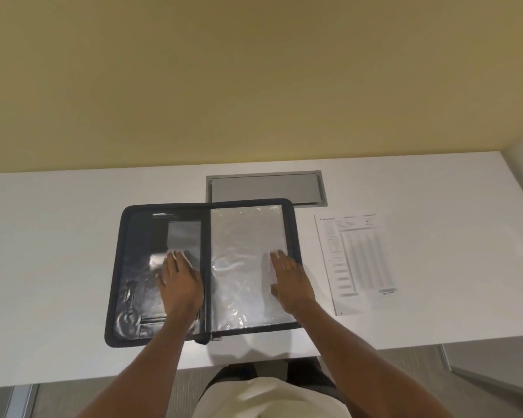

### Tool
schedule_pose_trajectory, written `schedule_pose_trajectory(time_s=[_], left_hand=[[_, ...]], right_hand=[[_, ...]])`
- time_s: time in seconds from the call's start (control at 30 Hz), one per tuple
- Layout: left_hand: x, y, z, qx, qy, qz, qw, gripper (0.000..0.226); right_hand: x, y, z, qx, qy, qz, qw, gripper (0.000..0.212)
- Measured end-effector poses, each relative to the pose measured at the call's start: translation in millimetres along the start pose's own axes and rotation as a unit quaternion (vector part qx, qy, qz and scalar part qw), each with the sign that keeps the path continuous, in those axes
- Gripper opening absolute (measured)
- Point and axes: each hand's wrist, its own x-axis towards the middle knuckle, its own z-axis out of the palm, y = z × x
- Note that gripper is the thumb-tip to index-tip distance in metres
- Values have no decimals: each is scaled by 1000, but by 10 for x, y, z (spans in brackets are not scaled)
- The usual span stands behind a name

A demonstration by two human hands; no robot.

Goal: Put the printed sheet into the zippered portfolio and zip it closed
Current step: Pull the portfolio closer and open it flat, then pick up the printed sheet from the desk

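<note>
Portfolio (206, 273) is unzipped and lying spread flat on the white desk (73, 236), closer to the near edge, both halves open like a book. So the opening part looks done, but that's about it. The printed sheet (357, 260) isn't in yet: it's flat on the desk just off the portfolio's right side, toward the desk's right edge, not touching it and not touched by anybody.

Left hand (180, 285) is palm-down on the dark left half, fingers spread, gripping nothing. Right hand (290, 285) is the same deal on the shiny clear sleeve of the right half, flat and open, near its outer edge. Looks to me like both are just pressing the thing flat.

Zipper pull (215, 337) sits at the spine on the near side, so my guess is the whole zip run is still to do. Left: grab the sheet, slide it in, fold shut, zip around. Early days basically.

Grey cable hatch (266, 188) at the desk's far edge is irrelevant.
</note>
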Motion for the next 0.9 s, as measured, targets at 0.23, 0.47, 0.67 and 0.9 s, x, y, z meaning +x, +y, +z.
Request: schedule_pose_trajectory(time_s=[0.23,0.47,0.67,0.9], left_hand=[[-269,1342,419,-41,-26,51,998,63],[-542,2507,907,-78,-64,87,991,62],[-744,3075,1251,-108,-94,97,985,61],[-997,3343,1504,-136,-125,-15,983,65]], right_hand=[[1,943,-436,-15,31,40,999,81],[-19,1844,-722,5,31,104,994,82],[-102,2441,-792,46,29,155,986,79],[-184,2793,-744,145,40,258,954,63]])
